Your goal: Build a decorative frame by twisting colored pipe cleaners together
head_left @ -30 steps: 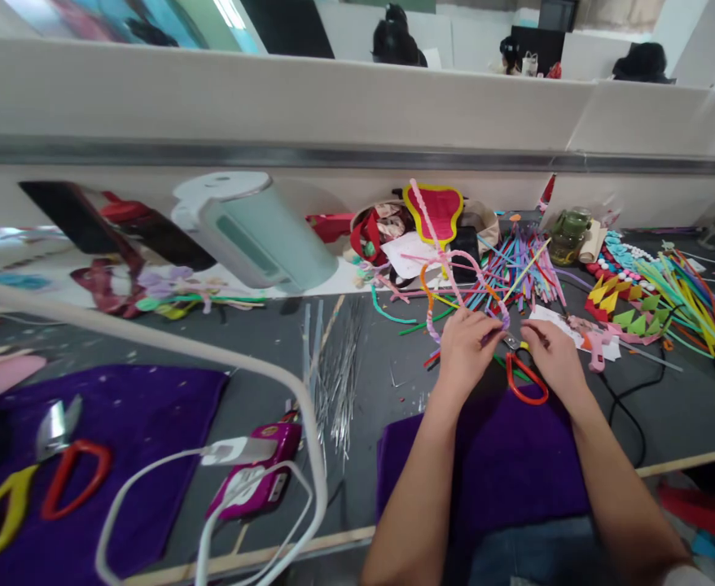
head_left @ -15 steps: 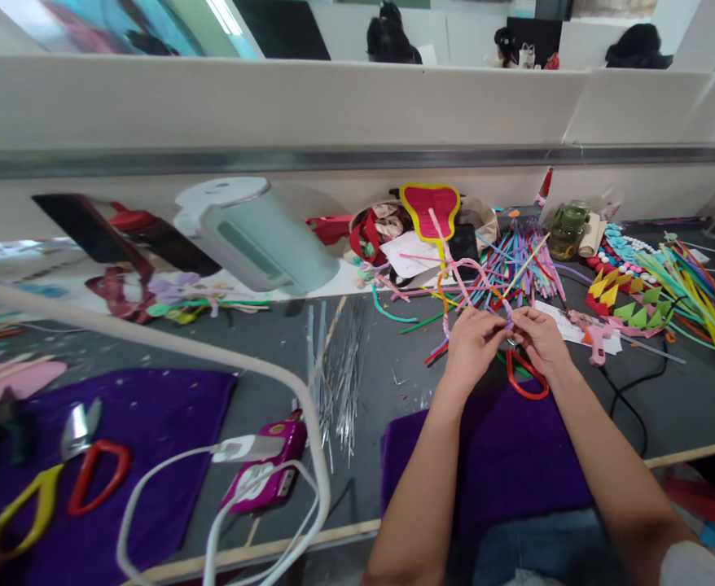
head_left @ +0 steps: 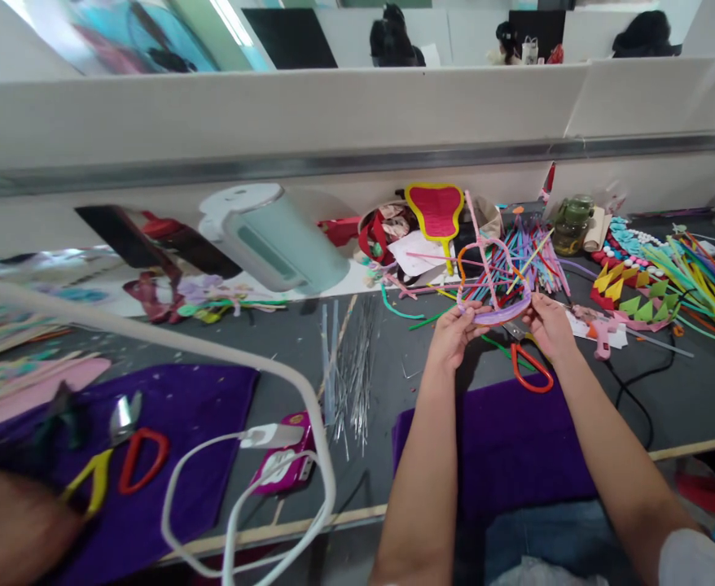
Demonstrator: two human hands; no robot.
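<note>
Between my hands is a bent pipe-cleaner frame [head_left: 504,313], with a purple lower edge and pink and orange strands standing up from it. My left hand [head_left: 455,335] pinches its left end between thumb and fingers. At the other end, my right hand [head_left: 546,324] has its fingers closed on the frame's right side. Red-handled scissors [head_left: 532,370] lie on the table just below the frame, close to my right hand. A folded purple cloth [head_left: 516,439] is under my forearms. Behind the frame lies a heap of coloured pipe cleaners [head_left: 537,260].
A pink glue gun [head_left: 603,335] with a black cord lies to the right. Thin wires [head_left: 357,382] and a pale green kettle [head_left: 278,240] are left of my arms. A white cable [head_left: 314,391] loops in front. Another person's blurred hand [head_left: 19,525] is at lower left, near yellow-and-red-handled shears [head_left: 125,439].
My hands have moved apart, from pinching together to holding opposite ends of the frame, which has turned to show its purple edge. The other person's hand has come further in at lower left.
</note>
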